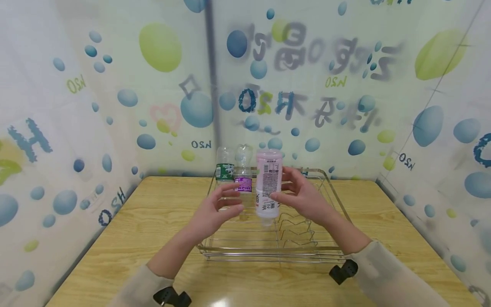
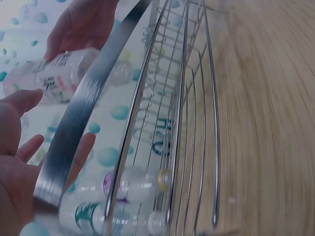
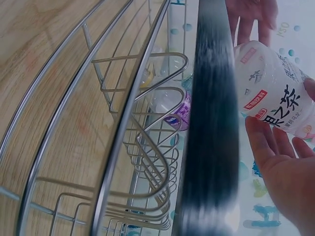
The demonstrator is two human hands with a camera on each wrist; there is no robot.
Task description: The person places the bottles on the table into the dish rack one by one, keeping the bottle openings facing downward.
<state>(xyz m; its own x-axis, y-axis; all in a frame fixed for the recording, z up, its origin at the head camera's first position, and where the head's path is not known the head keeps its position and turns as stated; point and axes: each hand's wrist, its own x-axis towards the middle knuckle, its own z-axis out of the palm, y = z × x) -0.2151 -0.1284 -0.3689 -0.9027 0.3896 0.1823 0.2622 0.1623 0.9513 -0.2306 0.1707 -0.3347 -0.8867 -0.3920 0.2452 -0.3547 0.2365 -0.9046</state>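
Note:
My right hand [image 1: 308, 198] grips a pink-and-white labelled plastic bottle [image 1: 269, 179], held upside down above the wire rack [image 1: 245, 250]. Its neck points down. To the left of it, my left hand [image 1: 212, 211] has its fingers apart and nothing in its grasp, as the left wrist view also shows. Behind that hand, a clear bottle with a purple label [image 1: 243, 184] and another with a green label [image 1: 225, 170] stand inverted in the rack. Their yellow cap [image 2: 163, 180] and white cap [image 2: 157, 222] are at the lower ends.
The metal rack has a flat rim band [image 3: 211, 123] and zigzag wire dividers [image 1: 295, 232] on its right side. It sits on a wooden table [image 1: 126, 238]. Patterned curtains [image 1: 161, 94] enclose the back and sides.

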